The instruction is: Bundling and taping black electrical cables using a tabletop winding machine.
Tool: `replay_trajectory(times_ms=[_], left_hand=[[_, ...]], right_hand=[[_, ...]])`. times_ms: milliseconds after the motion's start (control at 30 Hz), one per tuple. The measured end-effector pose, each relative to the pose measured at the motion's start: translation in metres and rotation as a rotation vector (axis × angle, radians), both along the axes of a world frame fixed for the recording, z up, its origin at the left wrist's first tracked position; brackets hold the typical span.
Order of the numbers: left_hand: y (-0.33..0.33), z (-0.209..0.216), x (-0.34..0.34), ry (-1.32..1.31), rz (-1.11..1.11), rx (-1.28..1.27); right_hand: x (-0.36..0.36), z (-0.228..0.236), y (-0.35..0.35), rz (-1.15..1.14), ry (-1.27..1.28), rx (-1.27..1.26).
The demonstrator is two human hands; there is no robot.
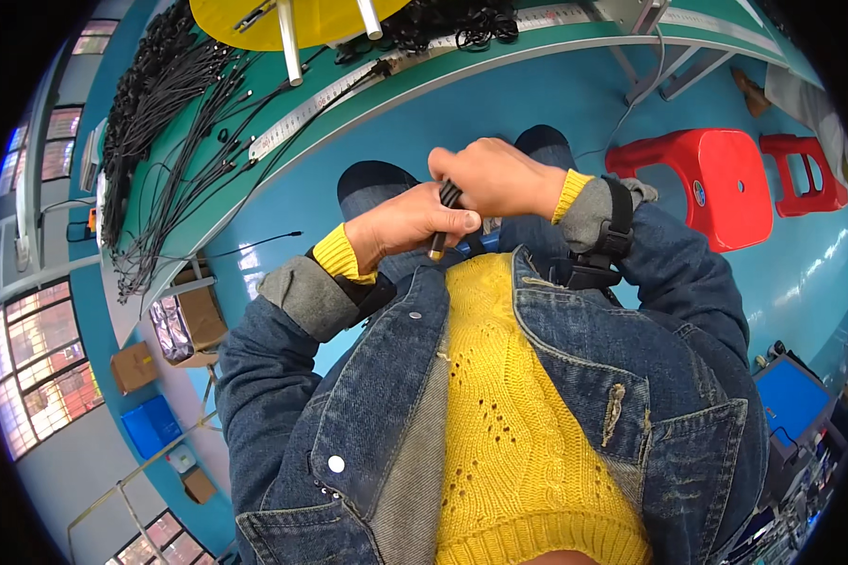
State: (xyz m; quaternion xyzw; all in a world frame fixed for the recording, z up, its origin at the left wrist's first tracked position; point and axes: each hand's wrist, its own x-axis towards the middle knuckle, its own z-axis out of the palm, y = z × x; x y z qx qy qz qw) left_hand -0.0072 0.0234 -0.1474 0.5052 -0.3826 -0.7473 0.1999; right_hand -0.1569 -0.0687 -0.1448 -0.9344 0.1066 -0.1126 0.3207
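Above my lap, both hands are brought together around a small folded bundle of black cable (449, 194). My left hand (398, 227) is closed on the bundle, its thumb lying across it. A cable end with a metallic tip pokes out below that thumb. My right hand (501, 177) is bent over the top of the bundle with its fingers curled against it; its fingertips are mostly hidden. On the green table (181, 221) ahead and to the left lies a big pile of loose black cables (165, 118). Some of their ends hang over the near edge.
A long ruler (311, 113) runs along the table near its front edge. A yellow round plate (254, 24) on white legs and coiled cables (485, 28) are farther back. Red stools (725, 179) stand at the right. Cardboard boxes (134, 367) and a blue bin (151, 426) sit at the left.
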Motion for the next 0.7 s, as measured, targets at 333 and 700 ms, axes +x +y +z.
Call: replay_trajectory(times_ms=[333, 700], left_hand=[[0.0, -0.001, 0.01, 0.253, 0.099, 0.419], [0.008, -0.007, 0.015, 0.255, 0.084, 0.256]], right_hand=[[0.008, -0.031, 0.015, -0.203, -0.115, 0.294], [0.012, -0.045, 0.024, -0.297, -0.032, 0.688]])
